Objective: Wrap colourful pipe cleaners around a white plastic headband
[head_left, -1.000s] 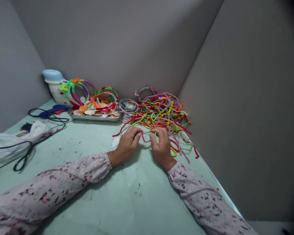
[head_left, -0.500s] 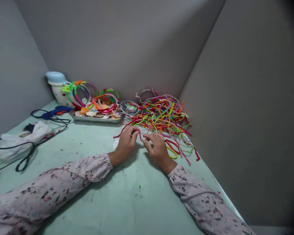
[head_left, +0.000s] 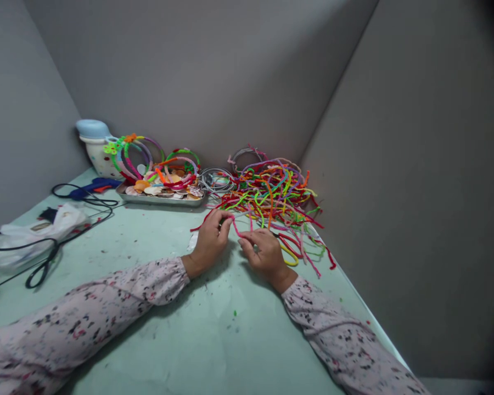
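A pink pipe cleaner (head_left: pixel 236 228) runs between my two hands above the table. My left hand (head_left: pixel 212 235) pinches its upper end between thumb and fingertips. Its lower part is pinched by my right hand (head_left: pixel 264 253), a little to the right and nearer to me. Just behind the hands spreads a tangled heap of coloured pipe cleaners (head_left: pixel 271 189). Beside the right hand lie scissors with red and yellow handles (head_left: pixel 290 257), their blades partly covered by the hand and the heap.
Left of the heap, a metal tray (head_left: pixel 164 202) holds shells and fuzzy headbands (head_left: pixel 132 159). Wire hoops (head_left: pixel 217 180) lie between them. A blue-lidded container (head_left: pixel 99 148) stands behind. At left are a blue glue gun (head_left: pixel 94 187), black cable (head_left: pixel 57 249) and plastic bag (head_left: pixel 20 247). Grey walls close off back and right.
My right hand has shifted slightly downward and its fingers have closed on the pipe cleaner. The pink strand now bends across the gap. My left hand is almost where it was.
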`<state>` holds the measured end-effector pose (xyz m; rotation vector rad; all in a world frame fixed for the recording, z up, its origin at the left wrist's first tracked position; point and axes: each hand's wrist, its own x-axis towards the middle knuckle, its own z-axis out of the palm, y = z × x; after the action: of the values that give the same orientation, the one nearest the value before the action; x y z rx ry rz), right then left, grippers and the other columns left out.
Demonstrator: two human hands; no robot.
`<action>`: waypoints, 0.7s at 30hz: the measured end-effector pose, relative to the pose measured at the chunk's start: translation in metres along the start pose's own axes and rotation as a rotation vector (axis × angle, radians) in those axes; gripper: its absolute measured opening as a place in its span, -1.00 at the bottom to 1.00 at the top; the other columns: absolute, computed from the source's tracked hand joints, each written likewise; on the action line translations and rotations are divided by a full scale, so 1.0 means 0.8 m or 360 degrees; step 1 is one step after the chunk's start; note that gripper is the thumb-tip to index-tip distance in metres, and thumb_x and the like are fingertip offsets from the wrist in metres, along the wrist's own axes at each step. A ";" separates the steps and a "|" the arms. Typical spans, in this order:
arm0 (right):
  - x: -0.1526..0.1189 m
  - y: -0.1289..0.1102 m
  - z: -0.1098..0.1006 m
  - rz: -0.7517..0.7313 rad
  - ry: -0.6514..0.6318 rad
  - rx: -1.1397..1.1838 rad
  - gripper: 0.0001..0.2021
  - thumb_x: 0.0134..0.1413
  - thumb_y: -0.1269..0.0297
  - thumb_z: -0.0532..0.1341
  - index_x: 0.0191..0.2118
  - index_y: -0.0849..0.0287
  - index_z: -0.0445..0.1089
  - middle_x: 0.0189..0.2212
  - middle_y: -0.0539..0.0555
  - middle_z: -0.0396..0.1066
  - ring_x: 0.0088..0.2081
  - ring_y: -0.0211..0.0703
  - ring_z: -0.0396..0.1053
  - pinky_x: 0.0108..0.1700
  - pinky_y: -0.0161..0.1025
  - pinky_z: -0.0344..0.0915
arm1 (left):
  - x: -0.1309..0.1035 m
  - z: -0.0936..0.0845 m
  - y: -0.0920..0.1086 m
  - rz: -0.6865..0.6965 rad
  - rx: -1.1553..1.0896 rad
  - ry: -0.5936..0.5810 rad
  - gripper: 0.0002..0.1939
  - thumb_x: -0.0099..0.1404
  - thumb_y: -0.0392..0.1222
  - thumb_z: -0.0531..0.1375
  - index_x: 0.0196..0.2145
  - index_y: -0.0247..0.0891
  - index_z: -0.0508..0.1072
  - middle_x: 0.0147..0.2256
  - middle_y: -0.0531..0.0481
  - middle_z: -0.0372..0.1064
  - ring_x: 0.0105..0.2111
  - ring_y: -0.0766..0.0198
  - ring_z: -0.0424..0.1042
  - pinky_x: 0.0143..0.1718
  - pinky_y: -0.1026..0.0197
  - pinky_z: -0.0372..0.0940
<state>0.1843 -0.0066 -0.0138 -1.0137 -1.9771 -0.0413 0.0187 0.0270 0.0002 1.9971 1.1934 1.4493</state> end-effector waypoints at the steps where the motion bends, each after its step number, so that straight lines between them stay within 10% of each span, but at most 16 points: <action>1: 0.000 -0.001 -0.001 -0.0035 0.0018 -0.0017 -0.83 0.19 0.25 0.15 -0.17 0.09 0.46 -0.37 0.07 0.54 -0.34 -0.11 0.44 -0.11 -0.10 0.29 | 0.000 0.000 0.000 -0.0007 0.0004 0.0010 -0.88 0.34 -0.25 0.04 -0.25 -0.24 0.36 -0.27 -0.04 0.36 -0.21 0.24 0.34 -0.13 0.17 0.25; 11: 0.002 -0.009 -0.007 -0.0236 -0.0039 -0.0026 -0.68 0.18 0.28 0.16 0.06 0.05 0.35 0.00 0.13 0.45 -0.02 -0.06 0.42 0.04 -0.01 0.25 | 0.000 0.002 -0.007 -0.0146 -0.0080 0.0044 -0.86 0.35 -0.20 0.04 -0.22 -0.26 0.36 -0.25 -0.03 0.37 -0.31 0.28 0.34 -0.29 0.22 0.26; 15: 0.002 -0.004 -0.001 -0.0009 0.0053 0.0012 -0.59 0.19 0.25 0.16 0.16 0.12 0.23 -0.09 0.14 0.49 -0.11 -0.09 0.45 -0.02 -0.08 0.33 | -0.001 0.003 -0.007 -0.0178 -0.0128 0.0054 -0.86 0.35 -0.18 0.05 -0.23 -0.26 0.36 -0.28 -0.02 0.36 -0.36 0.30 0.33 -0.34 0.24 0.25; 21: 0.000 -0.003 0.000 0.0029 0.0027 -0.0053 -0.86 0.19 0.25 0.17 -0.20 0.16 0.42 -0.35 0.08 0.53 -0.29 -0.13 0.46 -0.17 -0.17 0.37 | -0.001 0.003 -0.007 -0.0206 -0.0140 0.0087 -0.85 0.34 -0.17 0.05 -0.22 -0.25 0.36 -0.30 -0.01 0.35 -0.37 0.30 0.32 -0.32 0.24 0.25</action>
<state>0.1826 -0.0078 -0.0131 -1.0494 -1.9578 -0.0731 0.0188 0.0299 -0.0049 1.7985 1.2351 1.4743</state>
